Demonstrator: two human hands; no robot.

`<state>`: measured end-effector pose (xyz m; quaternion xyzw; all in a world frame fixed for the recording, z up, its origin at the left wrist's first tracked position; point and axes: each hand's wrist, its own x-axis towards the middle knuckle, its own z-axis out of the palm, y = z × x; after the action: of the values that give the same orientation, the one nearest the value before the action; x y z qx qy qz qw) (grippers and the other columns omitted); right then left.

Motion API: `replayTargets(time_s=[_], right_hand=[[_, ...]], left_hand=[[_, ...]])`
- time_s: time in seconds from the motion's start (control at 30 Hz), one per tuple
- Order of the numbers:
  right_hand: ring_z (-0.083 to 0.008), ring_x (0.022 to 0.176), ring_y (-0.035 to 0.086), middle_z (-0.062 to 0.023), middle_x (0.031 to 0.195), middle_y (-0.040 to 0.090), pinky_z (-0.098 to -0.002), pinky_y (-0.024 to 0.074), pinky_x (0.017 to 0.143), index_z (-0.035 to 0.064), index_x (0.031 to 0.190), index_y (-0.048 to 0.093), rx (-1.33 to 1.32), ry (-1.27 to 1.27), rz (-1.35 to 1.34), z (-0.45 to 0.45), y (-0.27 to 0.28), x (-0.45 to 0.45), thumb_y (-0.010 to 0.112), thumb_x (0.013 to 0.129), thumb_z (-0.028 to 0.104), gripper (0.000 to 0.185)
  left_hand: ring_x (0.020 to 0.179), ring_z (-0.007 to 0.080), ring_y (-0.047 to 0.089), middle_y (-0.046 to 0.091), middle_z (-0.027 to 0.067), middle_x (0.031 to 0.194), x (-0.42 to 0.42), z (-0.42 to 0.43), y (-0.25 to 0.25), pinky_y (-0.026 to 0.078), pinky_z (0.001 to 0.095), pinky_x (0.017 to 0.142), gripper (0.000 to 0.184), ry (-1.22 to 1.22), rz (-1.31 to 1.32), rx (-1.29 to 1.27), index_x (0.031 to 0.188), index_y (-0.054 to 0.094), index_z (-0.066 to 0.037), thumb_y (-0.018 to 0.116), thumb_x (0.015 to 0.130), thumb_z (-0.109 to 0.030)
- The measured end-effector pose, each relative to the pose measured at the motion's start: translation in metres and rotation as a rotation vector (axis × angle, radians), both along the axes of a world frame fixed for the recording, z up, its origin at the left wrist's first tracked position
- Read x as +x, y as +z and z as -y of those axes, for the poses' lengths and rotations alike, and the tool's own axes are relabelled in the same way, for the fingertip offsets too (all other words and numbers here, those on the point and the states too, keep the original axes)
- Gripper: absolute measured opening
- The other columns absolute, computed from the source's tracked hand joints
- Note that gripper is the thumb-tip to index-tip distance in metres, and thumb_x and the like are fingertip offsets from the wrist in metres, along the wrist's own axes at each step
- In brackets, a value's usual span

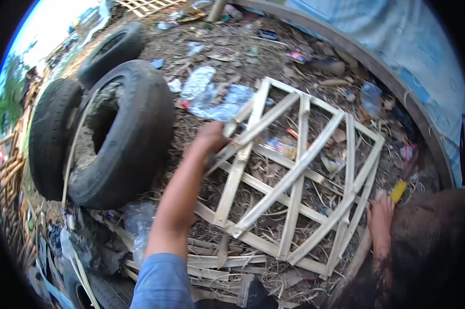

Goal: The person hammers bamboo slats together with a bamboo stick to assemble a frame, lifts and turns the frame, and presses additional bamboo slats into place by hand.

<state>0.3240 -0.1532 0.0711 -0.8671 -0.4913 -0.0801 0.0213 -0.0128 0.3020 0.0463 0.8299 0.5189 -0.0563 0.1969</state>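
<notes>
A lattice panel of pale, flat bamboo strips (pixel 294 186) lies tilted in front of me, its strips crossing at slants inside a frame. My left hand (pixel 213 137) is closed around strips at the panel's upper left edge. At the panel's right side, my right hand (pixel 381 215) is curled, with a short yellow object (pixel 398 191) sticking out past its fingers. What kind of object it is does not show clearly. Behind my left hand lies crumpled silvery plastic (pixel 217 100).
Old tyres stand at the left, the nearest one (pixel 150 134) beside my left arm. Loose bamboo strips (pixel 227 261) lie near my feet. Litter and dry leaves cover the ground. A curved beam (pixel 340 38) and a blue sheet (pixel 392 41) border the upper right.
</notes>
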Motion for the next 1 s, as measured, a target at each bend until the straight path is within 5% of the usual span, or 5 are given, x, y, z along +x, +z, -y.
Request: replayTargets(time_s=[0.17, 0.47, 0.63, 0.73, 1.0], right_hand=[[-0.0372, 0.107, 0.048, -0.0188, 0.105, 0.053, -0.0472, 0.0366, 0.097, 0.0019, 0.094, 0.071, -0.001, -0.025, 0.013, -0.023, 0.048, -0.047, 0.076, 0.07, 0.008, 0.025], [-0.0373, 0.11, 0.048, -0.0179, 0.106, 0.053, -0.0479, 0.0358, 0.1, 0.0001, 0.095, 0.07, -0.024, -0.104, -0.033, -0.006, -0.01, -0.004, 0.077, 0.068, 0.008, 0.029], [-0.0357, 0.106, 0.049, -0.015, 0.101, 0.055, -0.0472, 0.0384, 0.094, 0.0017, 0.098, 0.069, 0.04, 0.013, -0.05, -0.005, 0.004, -0.008, 0.074, 0.068, 0.007, 0.031], [-0.034, 0.102, 0.05, -0.0125, 0.1, 0.057, -0.0448, 0.0402, 0.091, 0.0055, 0.097, 0.072, 0.047, 0.006, -0.039, 0.0, -0.002, -0.002, 0.076, 0.071, 0.013, 0.027], [-0.0292, 0.1, 0.05, -0.0084, 0.098, 0.056, -0.0403, 0.0401, 0.089, 0.0071, 0.095, 0.073, 0.06, 0.003, -0.039, 0.001, -0.007, 0.001, 0.078, 0.071, 0.015, 0.026]], left_hand=[[0.11, 0.034, 0.063, 0.068, 0.017, 0.117, 0.0, 0.008, 0.019, 0.048, 0.0421, 0.096, 0.059, -0.024, 0.119, -0.117, 0.117, 0.068, -0.009, 0.083, 0.071, -0.042], [0.111, 0.0362, 0.062, 0.067, 0.0171, 0.118, 0.001, 0.015, 0.013, 0.047, 0.0439, 0.099, 0.06, -0.051, 0.032, 0.054, 0.118, 0.068, -0.012, 0.08, 0.073, -0.05], [0.102, 0.0348, 0.066, 0.07, 0.0174, 0.109, -0.009, -0.013, -0.036, 0.051, 0.043, 0.09, 0.053, -0.016, 0.258, -0.037, 0.112, 0.07, -0.01, 0.085, 0.07, -0.038], [0.096, 0.0236, 0.07, 0.072, 0.0182, 0.108, -0.009, -0.008, -0.024, 0.052, 0.0347, 0.086, 0.052, -0.037, 0.382, -0.076, 0.118, 0.067, 0.0, 0.083, 0.073, -0.02], [0.099, 0.038, 0.067, 0.069, 0.0249, 0.103, -0.009, -0.005, -0.014, 0.051, 0.0408, 0.088, 0.044, -0.154, 0.242, 0.136, 0.108, 0.066, 0.004, 0.08, 0.074, -0.021]])
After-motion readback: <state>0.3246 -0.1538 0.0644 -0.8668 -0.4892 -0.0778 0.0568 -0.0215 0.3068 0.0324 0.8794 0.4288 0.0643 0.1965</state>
